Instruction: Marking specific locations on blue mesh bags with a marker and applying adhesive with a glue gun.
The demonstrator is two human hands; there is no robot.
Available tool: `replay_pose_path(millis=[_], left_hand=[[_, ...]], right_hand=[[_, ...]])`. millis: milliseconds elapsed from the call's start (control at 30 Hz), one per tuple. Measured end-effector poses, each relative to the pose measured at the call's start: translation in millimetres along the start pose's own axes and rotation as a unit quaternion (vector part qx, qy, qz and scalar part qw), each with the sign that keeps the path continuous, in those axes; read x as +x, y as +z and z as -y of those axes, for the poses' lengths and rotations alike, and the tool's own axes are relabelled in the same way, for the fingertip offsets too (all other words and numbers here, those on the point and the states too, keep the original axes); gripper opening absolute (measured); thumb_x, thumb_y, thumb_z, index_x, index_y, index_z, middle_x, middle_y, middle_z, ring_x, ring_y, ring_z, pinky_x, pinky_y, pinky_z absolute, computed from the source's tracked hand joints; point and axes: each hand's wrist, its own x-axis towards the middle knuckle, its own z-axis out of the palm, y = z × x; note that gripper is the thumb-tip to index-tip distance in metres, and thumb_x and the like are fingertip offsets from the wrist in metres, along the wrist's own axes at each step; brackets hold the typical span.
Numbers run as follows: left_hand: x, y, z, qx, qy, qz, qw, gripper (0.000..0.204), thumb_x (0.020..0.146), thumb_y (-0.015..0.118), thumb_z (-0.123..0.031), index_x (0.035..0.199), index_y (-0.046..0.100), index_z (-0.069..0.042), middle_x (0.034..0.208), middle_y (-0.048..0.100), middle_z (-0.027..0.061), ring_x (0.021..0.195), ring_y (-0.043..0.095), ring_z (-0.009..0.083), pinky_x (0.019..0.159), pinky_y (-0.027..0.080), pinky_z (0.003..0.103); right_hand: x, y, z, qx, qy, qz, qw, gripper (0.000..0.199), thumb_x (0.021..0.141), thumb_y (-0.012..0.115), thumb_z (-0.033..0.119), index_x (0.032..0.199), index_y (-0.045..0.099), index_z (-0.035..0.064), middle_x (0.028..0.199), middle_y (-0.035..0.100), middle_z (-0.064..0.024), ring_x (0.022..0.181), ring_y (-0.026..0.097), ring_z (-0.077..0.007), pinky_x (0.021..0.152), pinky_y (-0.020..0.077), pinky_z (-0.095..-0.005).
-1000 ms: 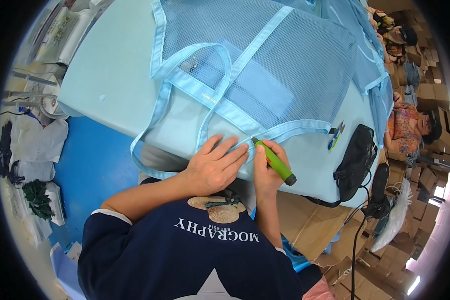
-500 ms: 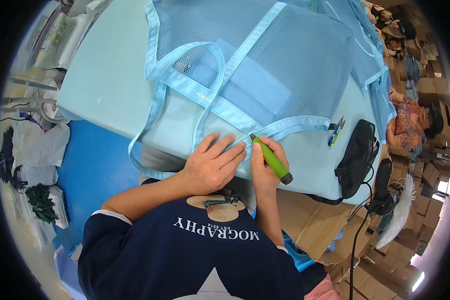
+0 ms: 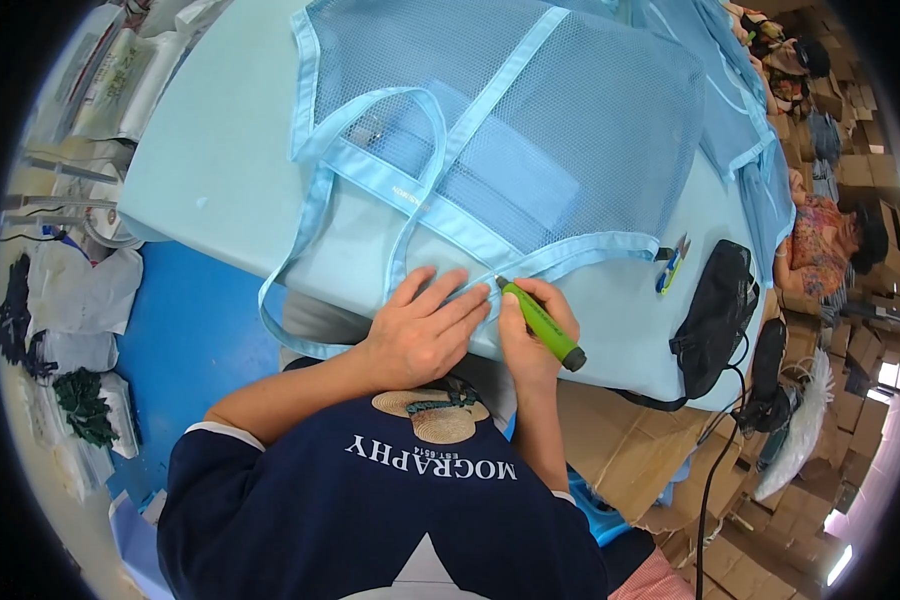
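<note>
Your right hand (image 3: 527, 345) pinches a green pen-shaped tool (image 3: 542, 322), left hand (image 3: 420, 335) spread over a blue strap (image 3: 400, 246) at the table's (image 3: 210, 200) near edge.

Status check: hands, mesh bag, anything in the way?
Left hand flat, fingers over strap. Right hand gripping green marker, tip at strap. Mesh bag spread on table. Snips off right, clear of hands.
</note>
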Motion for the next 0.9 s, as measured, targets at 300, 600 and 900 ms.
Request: replay_pose_path(millis=[300,600,900], left_hand=[[-0.6,1.1,-0.5,0.006,-0.005,-0.004,1.000,0.032,0.069,0.064,-0.010,0.099,0.063,0.000,0.111,0.059,0.0110,0.104,0.054,0.0282,0.086,0.041,0.045],[-0.3,-0.8,-1.7,0.009,0.000,-0.003,1.000,0.032,0.070,0.064,-0.010,0.099,0.062,0.000,0.111,0.059,0.0109,0.104,0.054,0.0279,0.086,0.042,0.044],[-0.3,0.0,-2.3,0.004,-0.013,-0.006,1.000,0.031,0.070,0.063,-0.008,0.099,0.064,-0.001,0.110,0.060,0.0094,0.104,0.055,0.0269,0.087,0.040,0.044]], right_hand=[[5.1,0.3,5.0,-0.031,-0.087,0.014,0.996,0.025,0.066,0.066,-0.004,0.090,0.059,0.0000,0.075,0.059,-0.0113,0.064,0.057,-0.0248,0.058,0.0464,-0.0323],[2.7,2.8,5.0,-0.008,-0.088,-0.003,0.996,0.021,0.067,0.066,-0.004,0.087,0.061,0.0000,0.073,0.059,-0.0112,0.063,0.057,-0.0249,0.057,0.0461,-0.0323],[1.4,0.7,4.1,-0.024,-0.105,0.006,0.994,0.019,0.073,0.063,-0.004,0.092,0.061,-0.0010,0.077,0.058,-0.0071,0.065,0.054,-0.0135,0.059,0.0433,-0.0253]])
